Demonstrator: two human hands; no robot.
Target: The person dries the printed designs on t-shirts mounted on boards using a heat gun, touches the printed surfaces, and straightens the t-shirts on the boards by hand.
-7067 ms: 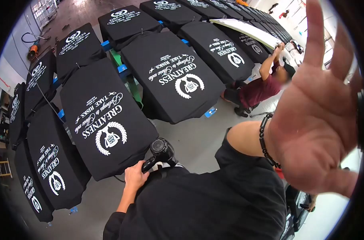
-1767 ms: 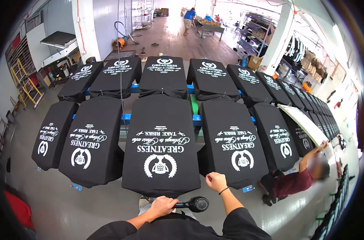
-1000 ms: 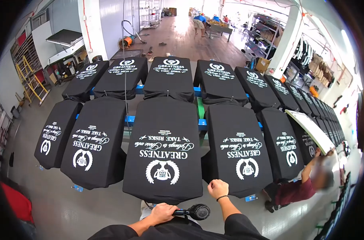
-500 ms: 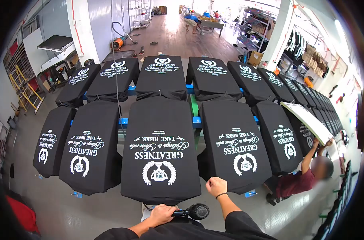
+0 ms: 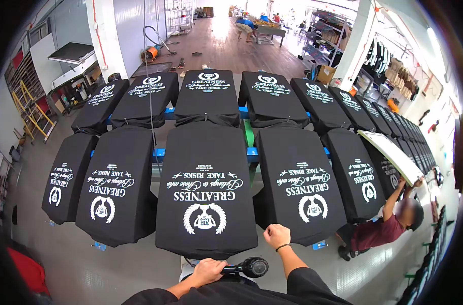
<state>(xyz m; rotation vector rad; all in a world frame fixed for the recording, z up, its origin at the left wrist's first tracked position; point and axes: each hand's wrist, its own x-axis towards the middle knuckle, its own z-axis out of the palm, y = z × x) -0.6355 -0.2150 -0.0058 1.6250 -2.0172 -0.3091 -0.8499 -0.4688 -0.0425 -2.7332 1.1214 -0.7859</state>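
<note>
Black hair dryer (image 5: 254, 267): six o'clock, partly hidden by my grip
Left hand (image 5: 209, 271): wrapped round it
Right hand (image 5: 277, 236): fisted, five o'clock, fingertips hidden; I can't tell if touching printed T-shirt (image 5: 298, 175)

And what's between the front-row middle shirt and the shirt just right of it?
In the head view, between the middle shirt and its right-hand neighbour, part of a blue rail and a green strip show.
</note>
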